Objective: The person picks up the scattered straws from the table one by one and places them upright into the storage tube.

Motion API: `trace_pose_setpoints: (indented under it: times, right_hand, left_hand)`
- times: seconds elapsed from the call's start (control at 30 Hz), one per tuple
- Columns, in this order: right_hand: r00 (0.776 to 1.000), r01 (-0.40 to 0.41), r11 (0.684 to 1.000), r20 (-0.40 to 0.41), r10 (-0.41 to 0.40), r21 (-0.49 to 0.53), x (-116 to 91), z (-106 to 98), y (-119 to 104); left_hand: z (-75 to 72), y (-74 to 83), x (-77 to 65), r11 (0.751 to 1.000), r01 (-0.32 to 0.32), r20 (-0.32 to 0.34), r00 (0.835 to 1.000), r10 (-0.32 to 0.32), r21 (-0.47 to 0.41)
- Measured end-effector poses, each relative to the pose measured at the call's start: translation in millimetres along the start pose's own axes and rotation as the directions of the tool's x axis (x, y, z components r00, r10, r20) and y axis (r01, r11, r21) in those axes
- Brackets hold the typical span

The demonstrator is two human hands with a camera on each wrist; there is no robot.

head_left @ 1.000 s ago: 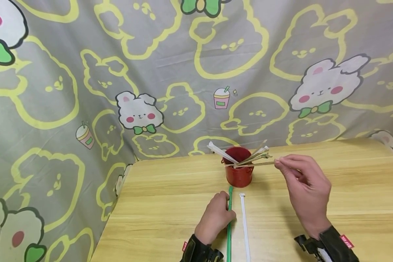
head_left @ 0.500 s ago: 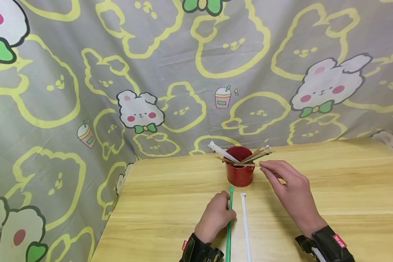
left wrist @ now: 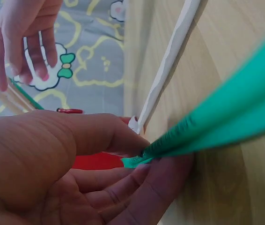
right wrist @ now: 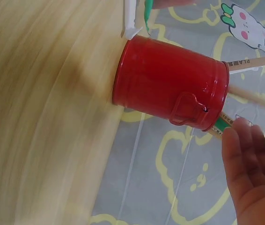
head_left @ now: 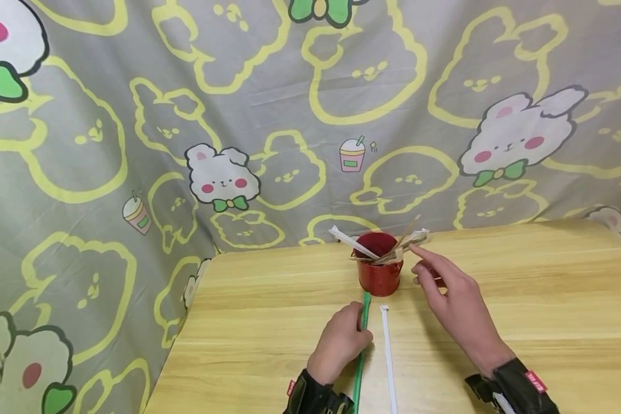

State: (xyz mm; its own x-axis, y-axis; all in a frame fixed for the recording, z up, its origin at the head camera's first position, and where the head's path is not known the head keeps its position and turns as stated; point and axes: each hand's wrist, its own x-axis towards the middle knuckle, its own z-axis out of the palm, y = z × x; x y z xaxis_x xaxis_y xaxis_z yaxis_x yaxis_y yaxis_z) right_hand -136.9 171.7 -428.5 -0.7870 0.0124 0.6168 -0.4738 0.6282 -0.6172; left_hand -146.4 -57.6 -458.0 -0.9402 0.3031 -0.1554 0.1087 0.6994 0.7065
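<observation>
Between thumb and fingers, my left hand (head_left: 341, 342) pinches a straw in a green wrapper (left wrist: 226, 108), near its far end, just above the wood. To its right lies a white-wrapped straw (head_left: 388, 356) on the table. A small red metal bucket (head_left: 380, 280) stands behind both, holding a white-wrapped straw (head_left: 353, 241) and several brown-wrapped ones. My right hand (head_left: 457, 305) is at the bucket's right side, fingers loose and spread. Its index fingertip is by the straw ends; whether it touches them I cannot tell. The straws' lower ends are hidden inside the bucket.
The wooden table (head_left: 259, 299) reaches back to a grey curtain (head_left: 269, 109) printed with rabbits and yellow outlines. This cloth also runs along the left side. The bucket's wire handle (right wrist: 188, 110) hangs against its side.
My right hand has moved left with a brown-wrapped straw and let go of it at the bucket. The left hand stays put, while the green straw's near end has swung slightly left.
</observation>
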Motion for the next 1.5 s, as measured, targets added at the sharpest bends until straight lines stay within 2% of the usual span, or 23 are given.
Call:
trace_pose_setpoints:
  times: [0.27, 0.43, 0.53, 0.63, 0.77, 1.1, 1.2, 1.27, 1.3, 1.33, 1.4, 1.5]
  right_hand:
    - [0.995, -0.092, 0.994, -0.02, 0.093, 0.058, -1, 0, 1]
    - [0.989, -0.141, 0.989, 0.059, 0.138, 0.049, -3, 1, 3]
    - [0.985, -0.145, 0.989, 0.097, 0.141, 0.032, -4, 2, 4]
    - [0.985, -0.134, 0.991, 0.108, 0.131, 0.025, -4, 3, 4]
    - [0.986, -0.123, 0.992, 0.113, 0.12, 0.018, -4, 4, 4]
    - [0.981, -0.122, 0.992, 0.152, 0.12, 0.006, -4, 6, 4]
    - [0.98, -0.118, 0.993, 0.164, 0.116, 0.003, -4, 5, 4]
    - [0.979, -0.115, 0.993, 0.169, 0.114, 0.001, -4, 5, 4]
    - [0.979, -0.114, 0.993, 0.172, 0.113, 0.0, -4, 5, 4]
    - [0.978, -0.114, 0.993, 0.174, 0.112, 0.0, -4, 6, 4]
    - [0.979, -0.112, 0.994, 0.174, 0.11, 0.002, -4, 5, 4]
    - [0.979, -0.109, 0.994, 0.176, 0.106, 0.009, -4, 6, 5]
  left_hand:
    - [-9.2, -3.3, -2.6, 0.993, -0.106, -0.095, 0.99, 0.1, -0.054]
    - [-14.9, -2.4, -3.3, 0.986, -0.151, -0.144, 0.98, 0.139, -0.076]
    - [-17.7, -1.2, -2.7, 0.981, -0.171, -0.192, 0.97, 0.152, -0.087]
    - [-21.2, 1.0, -1.5, 0.971, -0.212, -0.247, 0.952, 0.18, -0.109]
    - [-26.4, 5.1, -1.0, 0.946, -0.275, -0.307, 0.927, 0.214, -0.172]
    - [-31.9, 17.1, -1.2, 0.904, -0.343, -0.441, 0.873, 0.207, -0.255]
    - [-32.7, 21.0, -2.5, 0.88, -0.374, -0.495, 0.847, 0.196, -0.291]
    - [-33.8, 23.5, -3.8, 0.847, -0.417, -0.544, 0.817, 0.191, -0.329]
    - [-34.5, 24.6, -4.5, 0.817, -0.453, -0.575, 0.796, 0.19, -0.357]
    - [-35.3, 25.9, -5.3, 0.774, -0.5, -0.609, 0.77, 0.191, -0.39]
    - [-37.8, 28.6, -7.3, 0.663, -0.601, -0.679, 0.71, 0.187, -0.446]
    - [-42.1, 31.8, -10.5, 0.486, -0.74, -0.774, 0.606, 0.183, -0.465]
